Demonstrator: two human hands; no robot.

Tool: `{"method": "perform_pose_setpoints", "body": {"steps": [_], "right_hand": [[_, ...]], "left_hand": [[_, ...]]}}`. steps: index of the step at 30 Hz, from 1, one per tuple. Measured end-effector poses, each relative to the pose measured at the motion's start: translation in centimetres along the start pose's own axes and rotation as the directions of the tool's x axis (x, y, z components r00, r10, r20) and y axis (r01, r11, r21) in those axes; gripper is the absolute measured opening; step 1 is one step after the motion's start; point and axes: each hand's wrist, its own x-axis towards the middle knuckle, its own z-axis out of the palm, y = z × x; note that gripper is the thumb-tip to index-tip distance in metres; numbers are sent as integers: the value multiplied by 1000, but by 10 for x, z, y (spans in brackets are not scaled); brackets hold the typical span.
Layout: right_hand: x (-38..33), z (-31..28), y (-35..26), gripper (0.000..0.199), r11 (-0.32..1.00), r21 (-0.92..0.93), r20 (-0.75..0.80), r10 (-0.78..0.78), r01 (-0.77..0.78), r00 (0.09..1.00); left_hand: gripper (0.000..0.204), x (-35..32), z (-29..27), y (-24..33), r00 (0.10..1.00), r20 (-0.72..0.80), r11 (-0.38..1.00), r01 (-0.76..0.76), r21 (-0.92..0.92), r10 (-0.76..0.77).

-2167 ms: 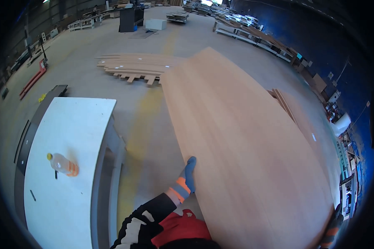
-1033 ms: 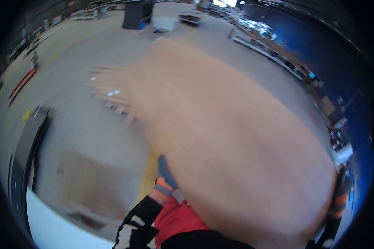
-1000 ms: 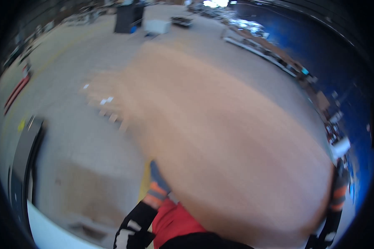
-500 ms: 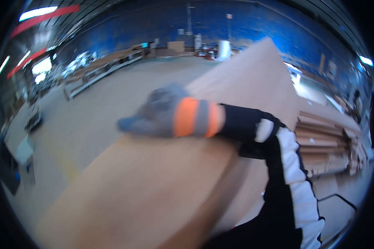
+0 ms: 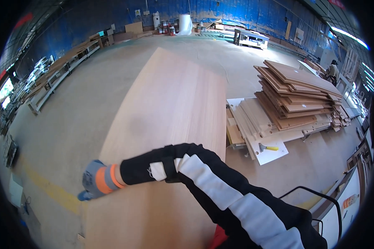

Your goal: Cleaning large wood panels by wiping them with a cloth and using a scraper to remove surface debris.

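A long, pale wood-grain board (image 5: 166,99) stretches away in front of me, its far end narrowing to a corner. Across it reaches my right arm, in a black sleeve with a white stripe. My right hand (image 5: 97,180), in a grey-blue glove with an orange cuff, is closed at the board's left edge. Its fingers are partly hidden over that edge; the blue thumb tip points toward me. My left hand is out of view.
To the right, a stack of brown panels (image 5: 295,87) rests on pale boards, beside a yellow-handled scraper (image 5: 268,147). A bent black bar (image 5: 316,191) stands near my elbow. A long low bench (image 5: 66,70) runs along the left. Farther off, a person (image 5: 332,71) sits at right.
My view has swung right and the panel stack shows fully. The board now points more straight ahead, and my right hand appears farther left and lower, still at its edge.
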Motion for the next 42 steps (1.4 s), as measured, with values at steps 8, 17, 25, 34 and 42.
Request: {"method": "perform_pose_setpoints", "body": {"steps": [8,17,25,34,42], "right_hand": [[105,231,-18,64,969,211,219,79,-127,972],[175,364,-49,40,975,-220,502,134,-23,854],[261,438,-24,58,975,-187,36,127,-118,991],[367,526,-21,65,991,21,121,129,-132,984],[364,553,-7,62,965,111,440,167,-239,882]], "left_hand": [[65,-100,-159,-72,919,-368,922,-15,-386,-139],[72,-376,-171,-114,362,-873,714,-509,-480,-328],[76,-393,-170,-146,124,-936,632,-707,-317,-330],[80,-301,-310,-303,95,-905,613,-706,-355,-415],[70,-317,-293,-348,-93,-816,650,-659,-379,-570]]}}
